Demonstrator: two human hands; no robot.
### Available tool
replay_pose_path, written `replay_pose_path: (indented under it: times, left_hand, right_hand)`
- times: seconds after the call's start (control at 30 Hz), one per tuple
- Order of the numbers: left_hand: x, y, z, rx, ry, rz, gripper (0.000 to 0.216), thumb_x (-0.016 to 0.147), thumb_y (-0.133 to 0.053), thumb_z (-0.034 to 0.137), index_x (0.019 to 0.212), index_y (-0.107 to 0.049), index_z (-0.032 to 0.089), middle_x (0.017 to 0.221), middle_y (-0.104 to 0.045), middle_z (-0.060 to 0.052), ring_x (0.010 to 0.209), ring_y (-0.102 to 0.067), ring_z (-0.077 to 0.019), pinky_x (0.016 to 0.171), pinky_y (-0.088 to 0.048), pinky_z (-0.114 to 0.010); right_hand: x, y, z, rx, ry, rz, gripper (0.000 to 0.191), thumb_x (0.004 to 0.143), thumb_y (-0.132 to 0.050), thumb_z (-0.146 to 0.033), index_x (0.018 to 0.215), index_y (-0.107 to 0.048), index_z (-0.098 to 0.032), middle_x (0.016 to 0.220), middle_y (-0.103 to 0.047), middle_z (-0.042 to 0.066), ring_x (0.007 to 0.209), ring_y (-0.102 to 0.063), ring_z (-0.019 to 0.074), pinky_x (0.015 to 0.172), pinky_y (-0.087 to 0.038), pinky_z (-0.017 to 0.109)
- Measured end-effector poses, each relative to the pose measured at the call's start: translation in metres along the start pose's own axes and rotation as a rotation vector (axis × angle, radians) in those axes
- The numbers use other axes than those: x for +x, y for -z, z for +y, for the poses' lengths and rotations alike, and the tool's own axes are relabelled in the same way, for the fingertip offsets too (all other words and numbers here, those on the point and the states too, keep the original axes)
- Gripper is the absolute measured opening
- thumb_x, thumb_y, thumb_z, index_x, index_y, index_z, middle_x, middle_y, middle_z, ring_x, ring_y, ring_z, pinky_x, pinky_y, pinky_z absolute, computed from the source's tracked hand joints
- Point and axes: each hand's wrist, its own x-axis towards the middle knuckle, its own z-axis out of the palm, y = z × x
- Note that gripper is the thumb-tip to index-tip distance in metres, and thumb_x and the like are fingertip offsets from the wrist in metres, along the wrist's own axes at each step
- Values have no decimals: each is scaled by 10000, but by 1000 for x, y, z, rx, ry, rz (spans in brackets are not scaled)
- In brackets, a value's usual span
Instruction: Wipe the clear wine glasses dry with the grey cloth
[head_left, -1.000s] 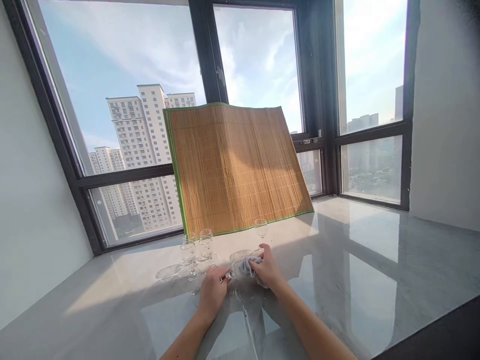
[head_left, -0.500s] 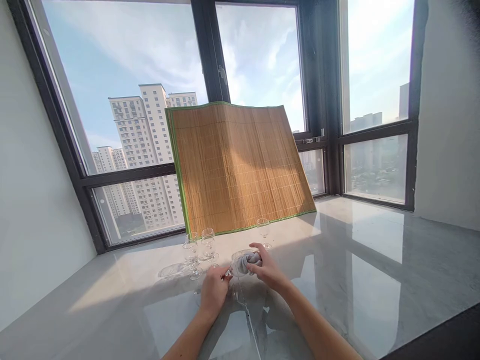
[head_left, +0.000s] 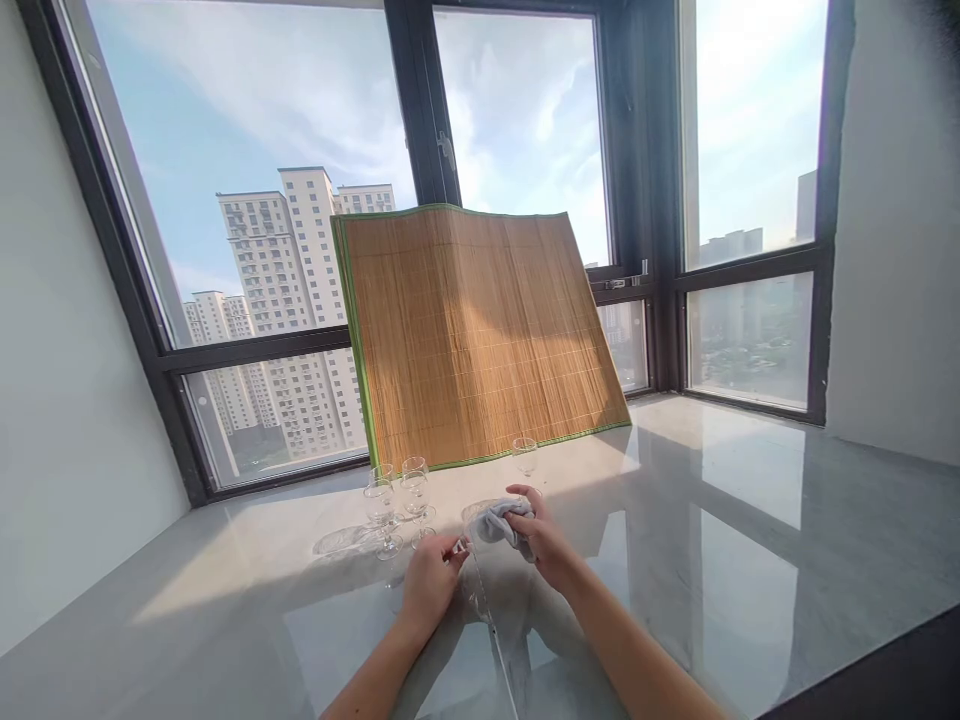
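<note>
My left hand [head_left: 431,582] is closed, its fingertips pinching the foot end of a small stemmed glass [head_left: 471,513]. The glass is tipped sideways, with its bowl toward the right and largely hidden by a grey cloth [head_left: 496,520]. Bunched in my closed right hand [head_left: 550,547], the cloth lies against the bowl. Left of my hands, several clear stemmed glasses stand close together, among them a front glass [head_left: 380,500] and a back glass [head_left: 415,488]. Another stemmed glass [head_left: 525,457] stands behind my right hand, its lower part partly covered.
The glossy grey stone ledge [head_left: 637,620] has a thin seam running toward me. A folded bamboo mat [head_left: 480,330] with green edging leans on the window behind the glasses. Dark window frames [head_left: 667,300] border the ledge, and a white wall [head_left: 75,450] rises at left.
My right hand has shifted slightly right with the cloth, which now looks more spread out and less tucked into the bowl. My left hand stays nearly where it was.
</note>
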Motion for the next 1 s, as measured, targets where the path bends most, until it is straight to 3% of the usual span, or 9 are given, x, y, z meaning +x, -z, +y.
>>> replay_pose_path:
  times: [0.17, 0.33, 0.47, 0.63, 0.8, 0.87, 1.0]
  left_hand:
    - [0, -1, -2, 15, 57, 2, 348, 903, -477, 420, 741, -704, 211, 717, -669, -12, 747, -538, -194, 674, -310, -263]
    - [0, -3, -2, 5, 77, 14, 311, 870, -506, 393, 693, -677, 203, 713, -668, -10, 737, -541, -183, 667, -316, -257]
    - [0, -5, -1, -59, 89, 47, 323, 850, -526, 440, 673, -640, 195, 702, -642, -22, 730, -547, -191, 670, -344, -266]
    - [-2, -4, 2, -106, 17, 87, 390, 865, -504, 515, 644, -572, 201, 702, -591, -27, 736, -534, -194, 702, -375, -281]
    - [-3, -7, 7, -177, -12, 158, 440, 901, -439, 543, 627, -494, 204, 745, -520, -22, 736, -502, -173, 700, -393, -276]
    - [-4, -10, 9, -240, 43, 179, 453, 919, -387, 564, 646, -463, 210, 699, -480, -3, 683, -468, -159, 652, -377, -269]
    - [-6, -15, 13, -414, 157, 147, 488, 872, -423, 663, 687, -463, 213, 621, -433, 33, 591, -399, -128, 562, -327, -251]
  right_hand:
    - [1, -4, -3, -113, 110, -9, 559, 642, -764, -371, 1114, -502, -228, 699, -569, -49, 609, -515, 133, 576, -398, 253]
    - [1, -4, -3, -67, 76, -8, 614, 594, -781, -353, 1110, -473, -227, 685, -564, -57, 558, -498, 121, 516, -395, 240]
    - [7, -1, 2, -31, 96, 118, 629, 629, -766, -409, 1133, -438, -224, 698, -578, -42, 551, -511, 129, 489, -405, 240]
    - [10, -1, 4, -67, 213, 239, 617, 680, -747, -484, 1139, -430, -221, 853, -630, 26, 607, -558, 143, 529, -454, 265]
    - [11, 3, -1, -68, 207, 388, 619, 670, -740, -504, 1128, -430, -226, 865, -624, 26, 610, -556, 151, 519, -444, 273]
    - [11, 4, 2, -82, 163, 337, 586, 673, -727, -464, 1121, -431, -228, 836, -615, 10, 587, -544, 144, 519, -435, 273]
    - [11, -5, 22, -200, 80, 23, 548, 571, -719, -274, 1051, -461, -213, 710, -590, -36, 593, -531, 138, 547, -407, 250]
